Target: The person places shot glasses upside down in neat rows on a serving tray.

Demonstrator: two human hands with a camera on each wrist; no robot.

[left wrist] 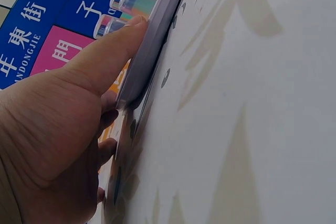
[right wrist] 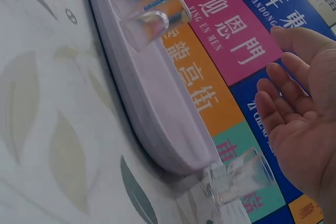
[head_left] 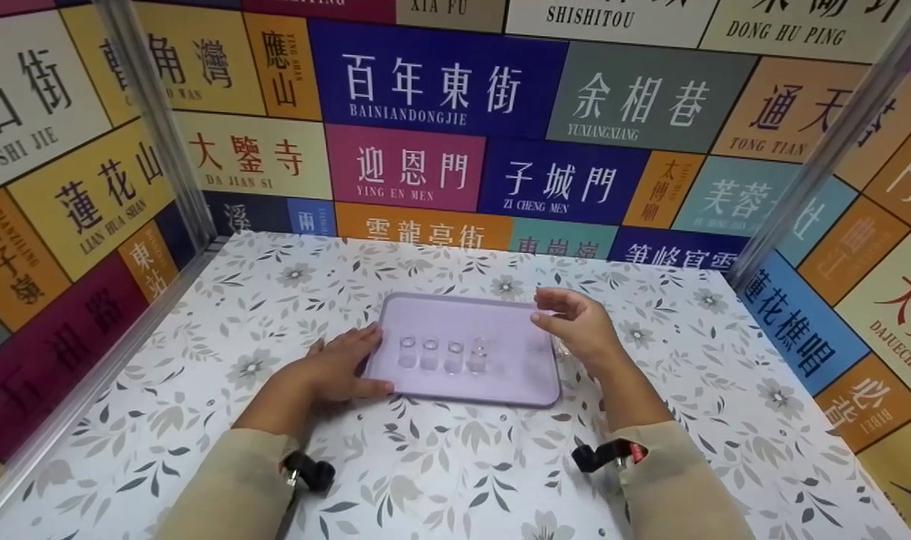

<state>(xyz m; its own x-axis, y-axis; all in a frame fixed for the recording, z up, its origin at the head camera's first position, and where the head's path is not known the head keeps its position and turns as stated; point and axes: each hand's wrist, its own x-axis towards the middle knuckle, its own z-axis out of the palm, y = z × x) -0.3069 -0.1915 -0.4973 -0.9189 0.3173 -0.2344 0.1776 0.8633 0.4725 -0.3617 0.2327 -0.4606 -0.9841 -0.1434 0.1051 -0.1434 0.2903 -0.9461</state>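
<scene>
Here's the tray [head_left: 509,330], one of them, pale purple, lying flat in the middle of the desk [head_left: 425,480], its long axis running left to right across the person's front, the right end a touch nearer the body. In it, four small clear glasses [head_left: 430,356] make one row, left of the tray's middle, the row parallel to that long side. Each stands upright, its own long axis straight up; whether the mouths face up or down, I can't tell.

And a fifth glass [right wrist: 241,178]! That one stands on the desk just outside the tray's right end, upright too, partly hidden by the right hand [head_left: 581,326] in the head view.

The right hand hovers by the tray's far right corner, fingers loosely bent, a narrow gap between thumb and fingertips, nothing in its grasp. Over on the other side, the left hand [head_left: 341,367] is spread wide, fingers against the tray's left edge, thumb stretched along the near left corner.

Two beige sleeves [head_left: 226,480], two black wrist devices [head_left: 316,474], one per arm. Leaves and flowers pattern the desk; behind it rises a wall [head_left: 440,90] of coloured, lettered panels.
</scene>
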